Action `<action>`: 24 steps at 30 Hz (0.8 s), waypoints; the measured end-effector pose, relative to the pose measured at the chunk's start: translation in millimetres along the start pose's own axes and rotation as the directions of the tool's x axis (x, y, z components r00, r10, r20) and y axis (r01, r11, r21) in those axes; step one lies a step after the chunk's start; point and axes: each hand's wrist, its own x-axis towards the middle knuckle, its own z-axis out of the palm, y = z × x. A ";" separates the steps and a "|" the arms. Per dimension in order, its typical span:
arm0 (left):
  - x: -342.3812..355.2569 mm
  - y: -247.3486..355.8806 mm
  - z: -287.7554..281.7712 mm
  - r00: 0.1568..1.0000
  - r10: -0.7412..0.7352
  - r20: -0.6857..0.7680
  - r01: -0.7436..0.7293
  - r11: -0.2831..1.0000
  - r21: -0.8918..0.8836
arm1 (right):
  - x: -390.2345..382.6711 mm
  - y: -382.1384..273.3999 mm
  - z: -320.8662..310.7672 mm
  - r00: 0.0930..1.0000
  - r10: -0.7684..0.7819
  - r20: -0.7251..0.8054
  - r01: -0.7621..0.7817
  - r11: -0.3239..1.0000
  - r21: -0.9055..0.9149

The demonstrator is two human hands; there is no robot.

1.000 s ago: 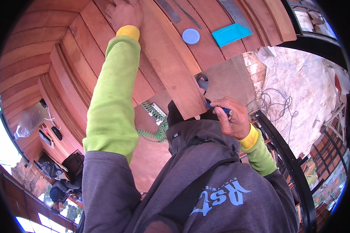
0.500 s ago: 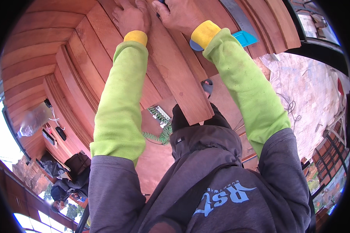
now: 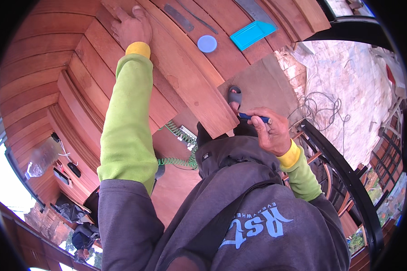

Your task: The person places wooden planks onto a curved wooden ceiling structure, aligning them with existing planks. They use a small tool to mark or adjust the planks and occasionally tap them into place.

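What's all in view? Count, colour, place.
long board: 1, reddish-brown, centre, slanting
pen-like tool: 1, blue, by board's near end
planks: many, reddish, top, upper left
flat strips: 3, grey, on planks
disc: 1, pale blue, on planks
tray: 1, turquoise, right of disc
sandal: 1, grey, right of board
coiled hose: 1, green, lower centre
cable: count unclear, dark, right
sheet: 1, whitish, right
frame: 1, black, right
bag: 1, clear, left
person: 1, dark clothes, lower left
sleeves: 2, green, left and right
left hand: 1, yellow cuff, over planks
right hand: 1, yellow cuff, holding tool
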 end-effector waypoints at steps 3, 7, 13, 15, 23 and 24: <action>-2.5 4.1 -3.7 1.000 -0.026 0.007 0.026 1.000 -0.016 | 9.0 0.2 2.0 0.981 -0.173 0.089 0.180 0.981 -0.078; -2.9 11.5 -4.7 0.999 -0.029 0.012 0.030 0.999 -0.012 | 14.8 -8.9 1.5 0.987 -0.152 0.047 0.155 0.987 -0.051; -4.1 7.8 -9.5 0.998 -0.058 0.026 0.059 0.998 -0.020 | 39.2 -7.8 14.1 0.975 -0.181 0.126 0.191 0.979 -0.067; -7.2 9.8 -10.4 0.997 -0.064 0.032 0.064 0.998 -0.019 | 63.8 -9.8 26.3 0.975 -0.206 0.088 0.211 0.976 -0.057; -3.5 14.3 -9.5 0.997 -0.071 0.036 0.072 0.997 -0.015 | 305.6 -26.0 99.2 0.878 -0.476 -0.057 0.451 0.861 -0.236; -3.2 18.8 -8.8 0.996 -0.072 0.048 0.074 0.997 -0.027 | 325.4 -28.2 101.1 0.858 -0.512 -0.045 0.474 0.821 -0.318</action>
